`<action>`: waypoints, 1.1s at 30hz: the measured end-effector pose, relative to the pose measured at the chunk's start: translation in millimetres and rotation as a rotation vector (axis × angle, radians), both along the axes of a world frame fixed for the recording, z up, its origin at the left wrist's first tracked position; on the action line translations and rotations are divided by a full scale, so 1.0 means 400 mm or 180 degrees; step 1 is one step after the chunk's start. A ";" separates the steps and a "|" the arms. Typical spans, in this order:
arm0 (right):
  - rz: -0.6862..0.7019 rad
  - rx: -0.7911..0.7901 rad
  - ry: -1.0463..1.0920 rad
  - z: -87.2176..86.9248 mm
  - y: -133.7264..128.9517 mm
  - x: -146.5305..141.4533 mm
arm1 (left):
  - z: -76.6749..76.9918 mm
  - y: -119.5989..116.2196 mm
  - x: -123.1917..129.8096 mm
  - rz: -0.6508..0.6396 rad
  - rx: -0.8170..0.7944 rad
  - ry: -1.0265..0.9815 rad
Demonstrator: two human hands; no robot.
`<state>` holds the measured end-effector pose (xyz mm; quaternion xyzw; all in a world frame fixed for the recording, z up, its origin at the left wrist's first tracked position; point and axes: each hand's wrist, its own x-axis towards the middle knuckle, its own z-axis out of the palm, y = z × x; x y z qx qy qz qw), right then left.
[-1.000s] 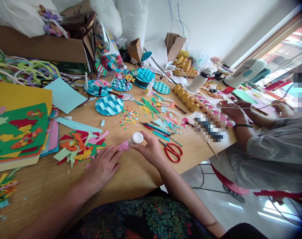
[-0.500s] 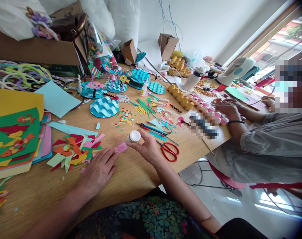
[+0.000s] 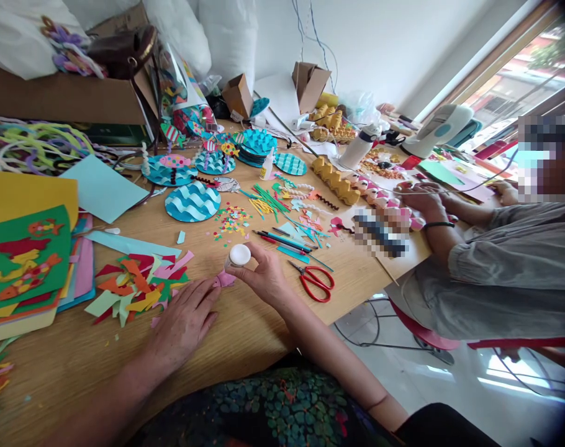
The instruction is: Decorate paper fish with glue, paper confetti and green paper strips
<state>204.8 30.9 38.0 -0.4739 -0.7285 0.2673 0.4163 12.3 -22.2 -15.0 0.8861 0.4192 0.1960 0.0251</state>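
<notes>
My right hand (image 3: pixel 266 273) is closed around a small white glue bottle (image 3: pixel 238 256), tipped over so its round white base faces up. The bottle's lower end is hidden, close above a pink paper cutout (image 3: pixel 225 279). Flat on the table, my left hand (image 3: pixel 189 316) has its fingers stretched out, the fingertips at the cutout's left edge. Beside the left hand lies a pile of coloured paper scraps (image 3: pixel 136 282). Red-handled scissors (image 3: pixel 316 283) rest to the right of my right hand.
Pencils (image 3: pixel 282 241), small paper dots (image 3: pixel 231 221) and blue wavy discs (image 3: pixel 192 201) lie beyond my hands. Another glue bottle (image 3: pixel 267 164) stands farther back. Coloured sheets (image 3: pixel 26 261) are stacked at left. At right, a person in a grey shirt (image 3: pixel 519 267) sits with hands (image 3: pixel 422 197) over the table.
My right hand has moved the glue bottle a little to the left over the pink cutout. My left hand stays flat in its place. The view has shifted slightly.
</notes>
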 end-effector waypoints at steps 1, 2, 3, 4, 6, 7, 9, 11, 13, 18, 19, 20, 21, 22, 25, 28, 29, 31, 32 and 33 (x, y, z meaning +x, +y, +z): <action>0.0024 -0.0013 0.0018 0.000 0.001 -0.003 | 0.000 0.000 0.000 0.0009 0.0008 0.0011; 0.0024 -0.0025 0.0024 0.000 0.002 -0.005 | 0.001 0.000 0.001 0.0017 0.0008 0.0025; 0.0007 -0.0038 0.0013 0.001 0.002 -0.006 | 0.002 -0.001 0.001 0.0026 0.0001 0.0038; -0.0013 -0.0051 -0.0002 0.003 0.002 -0.008 | 0.003 -0.001 0.001 0.0030 -0.0002 0.0048; -0.0024 -0.0087 -0.0004 0.006 0.000 -0.010 | 0.004 -0.002 0.001 0.0020 0.0015 0.0069; 0.0002 -0.0103 0.0005 0.007 -0.002 -0.011 | 0.004 -0.002 0.000 0.0010 0.0033 0.0074; 0.0067 -0.0114 0.0009 0.009 -0.004 -0.011 | 0.004 -0.002 0.000 0.0012 0.0060 0.0063; 0.0055 -0.0098 -0.0018 0.009 -0.004 -0.007 | 0.004 -0.002 0.000 0.0020 0.0044 0.0054; 0.0002 -0.0103 -0.0024 0.009 -0.002 -0.001 | 0.004 -0.003 0.000 0.0012 0.0021 0.0055; 0.0010 -0.0029 0.0003 0.009 0.000 -0.005 | -0.001 -0.003 0.000 0.0002 0.0041 0.0072; 0.0032 -0.0011 -0.0019 0.009 0.000 -0.010 | -0.003 -0.003 -0.001 -0.0001 0.0048 0.0080; 0.0060 -0.0011 -0.0048 0.010 -0.001 -0.015 | -0.004 -0.003 -0.001 -0.0004 0.0054 0.0089; 0.0084 -0.0029 -0.0074 0.010 -0.001 -0.019 | -0.005 -0.003 -0.001 -0.0008 0.0053 0.0100; 0.0107 -0.0065 -0.0096 0.010 -0.001 -0.021 | -0.005 -0.003 -0.001 -0.0013 0.0052 0.0109; 0.0057 -0.0144 -0.0073 0.008 0.001 -0.019 | -0.004 -0.003 -0.001 -0.0025 0.0035 0.0142; -0.0025 -0.0101 -0.0038 0.008 0.001 -0.012 | -0.003 -0.003 -0.002 -0.0019 0.0019 0.0182; -0.0023 -0.0080 -0.0033 0.009 0.001 -0.012 | -0.004 -0.003 -0.002 -0.0009 0.0017 0.0189; 0.0027 -0.0078 -0.0034 0.011 -0.001 -0.017 | -0.006 -0.003 -0.002 0.0019 0.0024 0.0181; 0.0064 -0.0090 -0.0037 0.013 -0.003 -0.020 | -0.007 -0.003 -0.001 0.0035 0.0024 0.0174; 0.0103 -0.0104 -0.0043 0.014 -0.004 -0.024 | -0.007 -0.003 -0.001 0.0044 0.0021 0.0170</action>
